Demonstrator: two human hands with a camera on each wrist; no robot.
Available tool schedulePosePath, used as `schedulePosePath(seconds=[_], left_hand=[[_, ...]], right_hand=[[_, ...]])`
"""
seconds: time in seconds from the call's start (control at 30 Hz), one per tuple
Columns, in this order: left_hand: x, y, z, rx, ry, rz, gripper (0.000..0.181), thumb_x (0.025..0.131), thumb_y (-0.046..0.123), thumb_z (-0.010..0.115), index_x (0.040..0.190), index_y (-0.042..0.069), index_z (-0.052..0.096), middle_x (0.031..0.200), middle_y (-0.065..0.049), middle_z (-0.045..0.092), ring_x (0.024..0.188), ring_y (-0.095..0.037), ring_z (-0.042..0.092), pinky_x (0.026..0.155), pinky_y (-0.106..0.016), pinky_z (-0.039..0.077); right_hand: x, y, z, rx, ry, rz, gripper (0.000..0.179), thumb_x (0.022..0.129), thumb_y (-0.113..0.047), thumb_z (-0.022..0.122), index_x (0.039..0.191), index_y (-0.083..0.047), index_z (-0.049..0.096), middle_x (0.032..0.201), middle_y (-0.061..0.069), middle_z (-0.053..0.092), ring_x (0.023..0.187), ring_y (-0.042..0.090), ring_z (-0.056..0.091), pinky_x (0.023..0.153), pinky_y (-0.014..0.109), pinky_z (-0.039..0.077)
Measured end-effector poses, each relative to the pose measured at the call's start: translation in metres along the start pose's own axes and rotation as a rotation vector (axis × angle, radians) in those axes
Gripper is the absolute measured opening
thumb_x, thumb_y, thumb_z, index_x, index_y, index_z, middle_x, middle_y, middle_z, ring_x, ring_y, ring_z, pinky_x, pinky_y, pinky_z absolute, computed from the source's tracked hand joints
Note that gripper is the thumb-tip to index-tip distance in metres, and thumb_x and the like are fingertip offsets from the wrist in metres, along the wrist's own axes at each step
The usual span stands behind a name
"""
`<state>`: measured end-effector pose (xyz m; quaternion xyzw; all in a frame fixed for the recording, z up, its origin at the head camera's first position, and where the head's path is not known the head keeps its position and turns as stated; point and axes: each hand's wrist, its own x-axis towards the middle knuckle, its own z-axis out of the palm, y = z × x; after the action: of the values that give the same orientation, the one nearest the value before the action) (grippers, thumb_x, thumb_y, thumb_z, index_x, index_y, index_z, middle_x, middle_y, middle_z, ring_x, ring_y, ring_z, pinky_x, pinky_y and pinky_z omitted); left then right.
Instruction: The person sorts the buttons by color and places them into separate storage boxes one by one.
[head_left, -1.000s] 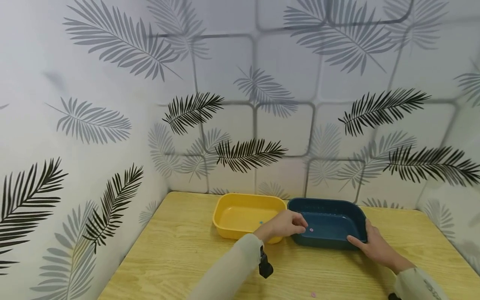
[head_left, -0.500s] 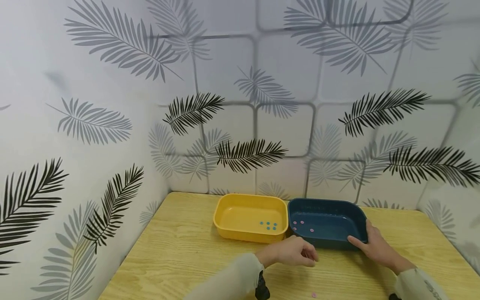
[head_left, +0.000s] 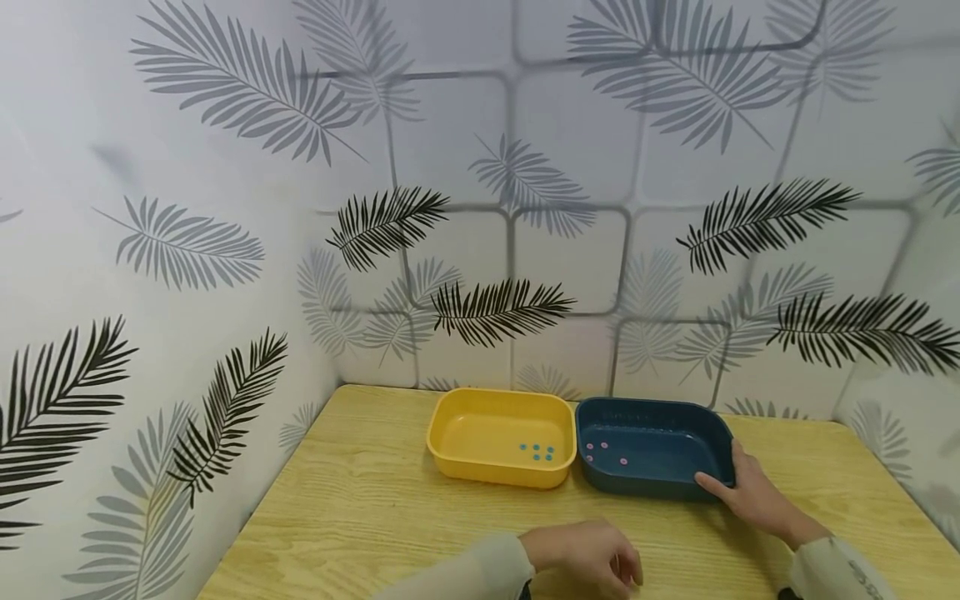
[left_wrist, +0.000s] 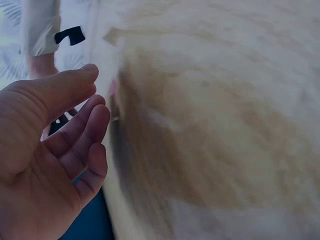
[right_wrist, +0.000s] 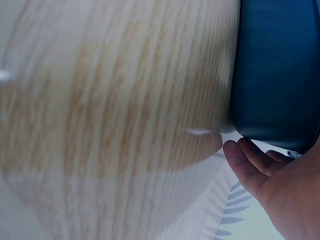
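Observation:
My left hand (head_left: pixel 592 554) hovers low over the table (head_left: pixel 360 492), fingers loosely bent. In the left wrist view, the left hand (left_wrist: pixel 65 135) has a gap between thumb and fingertips, with nothing visible held. Just beyond those fingertips lies a blurred pink piece (left_wrist: pixel 113 87). My right hand (head_left: pixel 757 492) holds the right front corner of a dark blue plastic bin (head_left: pixel 637 483), thumb at the front rim, fingers along the end. The right wrist view shows the right hand (right_wrist: pixel 275 180) against the blue bin (right_wrist: pixel 275 75); its thumb is hidden there.
A yellow bin (head_left: pixel 480 473) stands left of the blue one, close beside it. Several small round teal button-like pieces (head_left: pixel 536 447) lie in it. Several pink ones (head_left: pixel 623 461) lie in the blue bin. A leaf-patterned wall (head_left: pixel 465 250) rises behind the table.
My left hand has come back from above the blue bin to the near part of the table, where it now hides the pink piece from the head view. The right hand stays put.

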<state>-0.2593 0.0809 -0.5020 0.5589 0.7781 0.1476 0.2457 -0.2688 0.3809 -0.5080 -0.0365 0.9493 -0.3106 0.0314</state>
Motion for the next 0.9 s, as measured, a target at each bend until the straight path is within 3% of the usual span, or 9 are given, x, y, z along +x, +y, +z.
schedulePosePath(seconds=[0.53, 0.9], left_hand=[[0.0060, -0.0018, 0.0096, 0.083, -0.001, 0.001, 0.007, 0.091, 0.018, 0.065, 0.096, 0.015, 0.070, 0.080, 0.016, 0.060, 0.070, 0.009, 0.050, 0.065, -0.005, 0.039], [0.0058, 0.0017, 0.0055, 0.105, 0.000, 0.012, 0.005, 0.090, 0.017, 0.066, 0.092, 0.015, 0.070, 0.078, 0.016, 0.059, 0.068, 0.009, 0.049, 0.064, -0.004, 0.039]], right_hand=[[-0.0011, 0.0005, -0.0004, 0.006, -0.002, -0.012, 0.104, 0.095, -0.045, 0.052, 0.137, 0.019, -0.019, 0.135, 0.052, 0.000, 0.122, 0.065, 0.011, 0.093, 0.072, 0.021], [0.0002, 0.0023, 0.0001, 0.010, -0.002, -0.015, 0.104, 0.095, -0.046, 0.052, 0.137, 0.018, -0.019, 0.136, 0.051, -0.001, 0.122, 0.065, 0.010, 0.093, 0.071, 0.020]])
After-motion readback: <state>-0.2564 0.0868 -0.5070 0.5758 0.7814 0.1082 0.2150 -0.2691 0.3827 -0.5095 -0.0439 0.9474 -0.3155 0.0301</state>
